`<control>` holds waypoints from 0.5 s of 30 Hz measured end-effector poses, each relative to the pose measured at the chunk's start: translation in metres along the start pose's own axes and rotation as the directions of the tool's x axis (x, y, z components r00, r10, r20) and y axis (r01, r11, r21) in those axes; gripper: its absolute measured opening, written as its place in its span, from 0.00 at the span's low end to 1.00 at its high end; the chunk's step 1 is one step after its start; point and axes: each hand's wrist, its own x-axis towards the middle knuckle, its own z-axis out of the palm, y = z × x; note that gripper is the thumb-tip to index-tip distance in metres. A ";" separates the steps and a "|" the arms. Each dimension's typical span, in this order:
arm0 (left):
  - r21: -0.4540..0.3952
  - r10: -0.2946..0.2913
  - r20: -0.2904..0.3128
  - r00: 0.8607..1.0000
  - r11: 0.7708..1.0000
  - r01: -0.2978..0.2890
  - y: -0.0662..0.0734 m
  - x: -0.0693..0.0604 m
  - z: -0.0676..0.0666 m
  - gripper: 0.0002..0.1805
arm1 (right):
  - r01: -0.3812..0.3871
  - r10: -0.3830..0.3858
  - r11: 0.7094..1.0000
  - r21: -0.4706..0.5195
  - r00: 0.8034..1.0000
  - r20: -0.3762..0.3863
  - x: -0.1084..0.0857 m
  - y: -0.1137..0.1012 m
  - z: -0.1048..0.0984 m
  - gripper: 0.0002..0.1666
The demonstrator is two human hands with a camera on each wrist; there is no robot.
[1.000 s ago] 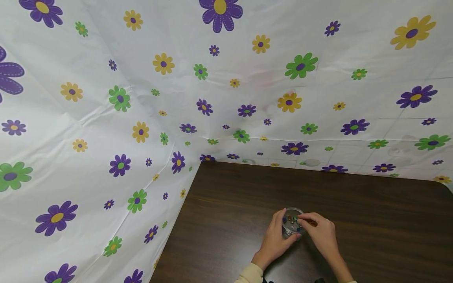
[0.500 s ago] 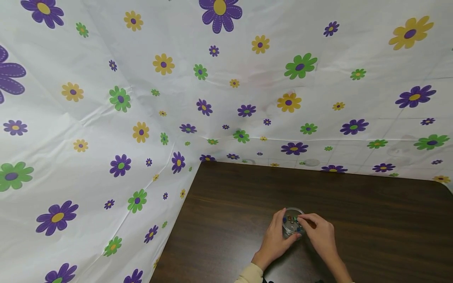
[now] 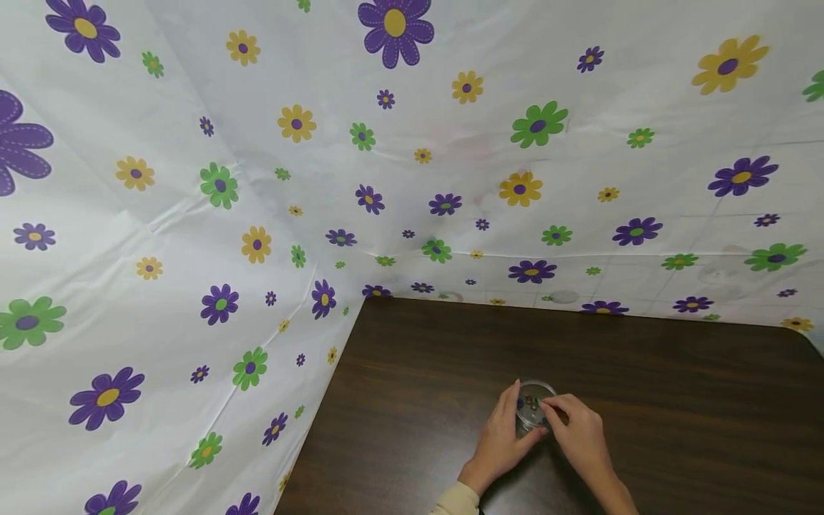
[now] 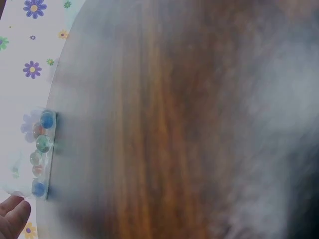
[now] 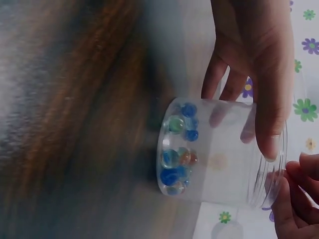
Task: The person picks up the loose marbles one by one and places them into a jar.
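A clear plastic jar (image 3: 531,383) stands upright on the dark wooden table. Several glass marbles (image 5: 177,149), blue, green and reddish, lie at its bottom. My left hand (image 3: 502,438) grips the jar around its side, with the thumb near the rim in the right wrist view. At the rim, on the jar's right side, my right hand (image 3: 582,438) pinches with thumb and forefinger. Whether a lid lies on the mouth is unclear. In the left wrist view the marbles (image 4: 43,143) show through the wall, with fingertips (image 4: 15,214) of my left hand beside the jar.
The wood-grain table (image 3: 412,372) extends to the left, right and back of the jar. A white sheet (image 3: 450,107) printed with purple, green and yellow flowers hangs behind the table and along its left side.
My right hand has shifted slightly down and left at the rim. The head view has tilted a little. My left hand keeps its hold on the jar.
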 end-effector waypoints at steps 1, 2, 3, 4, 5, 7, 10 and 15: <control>-0.004 -0.002 0.008 1.000 1.000 0.002 0.000 -0.001 0.000 0.47 | 0.010 -0.010 1.000 -0.009 1.000 -0.001 -0.002 0.000 0.001 0.11; -0.010 -0.004 0.018 1.000 1.000 0.004 0.000 -0.001 0.000 0.47 | 0.020 -0.020 1.000 -0.016 1.000 -0.002 -0.003 -0.001 0.001 0.11; -0.015 -0.006 0.026 1.000 1.000 0.006 0.001 -0.002 0.000 0.47 | 0.034 -0.034 0.999 -0.022 0.999 -0.003 -0.005 -0.001 0.002 0.11; -0.022 -0.007 0.034 0.999 1.000 0.008 0.001 -0.002 0.000 0.47 | 0.047 -0.047 0.999 -0.025 0.999 -0.006 -0.006 -0.001 0.003 0.12; -0.027 -0.009 0.041 0.999 1.000 0.010 0.002 -0.002 0.001 0.46 | 0.059 -0.059 0.998 -0.032 0.998 -0.009 -0.007 0.000 0.003 0.12; -0.034 -0.004 0.051 0.999 0.999 0.005 0.002 -0.001 0.000 0.46 | 0.086 -0.087 0.995 -0.044 0.996 -0.023 -0.008 0.001 0.005 0.13; -0.037 0.013 0.094 0.995 0.999 -0.010 0.000 0.004 -0.005 0.45 | 0.136 -0.139 0.989 -0.050 0.989 -0.048 -0.005 0.003 0.006 0.15; 0.121 -0.009 0.178 0.984 0.993 -0.013 0.001 0.011 -0.022 0.41 | 0.242 -0.246 0.969 -0.052 0.965 -0.090 -0.001 0.008 0.004 0.09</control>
